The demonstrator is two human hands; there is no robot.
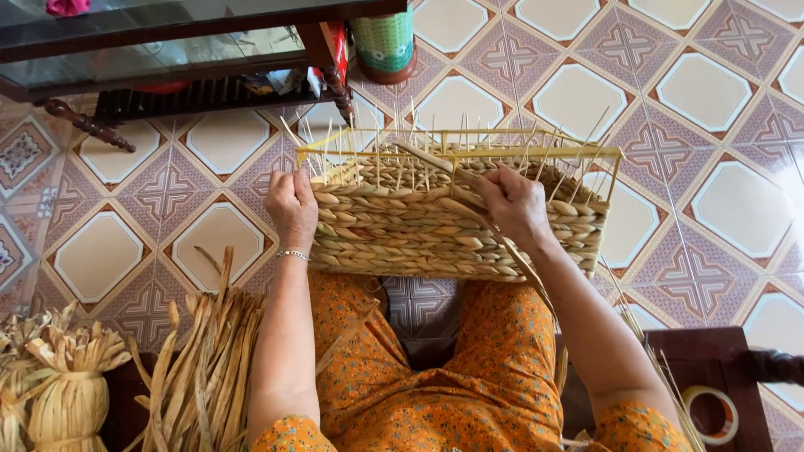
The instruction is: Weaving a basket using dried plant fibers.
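Patterned floor tiles [708, 92] in cream, brown and mauve fill the head view, with a dark wood-framed glass cabinet [167, 38] at the top left and a green woven cylinder [383, 42] standing beside its leg. Resting on the lap, over the orange flowered trousers [486, 377], sits a half-woven rectangular basket of twisted tan plant fibre [402, 230], built around a yellow wire frame [469, 155] from which thin pale stakes bristle upward. Its plaited rows look thick, ropy and slightly glossy. The left hand [291, 208], a thin silver bracelet [293, 254] at its wrist, is closed around the basket's left end, steadying it. The right hand [515, 205] pinches a long flat fibre strand [502, 243] against the top row near the frame; its grip is closed on that strand. Weaving of the upper rows seems to be in hand; the following pass would call for threading the strand between the upright stakes and pulling it tight. Loose dried flat leaves [205, 360] lie at the lower left beside a tied bundle of the same fibre [71, 393], and a roll of clear tape [710, 414] rests on a dark wooden stool [712, 351] at the lower right.
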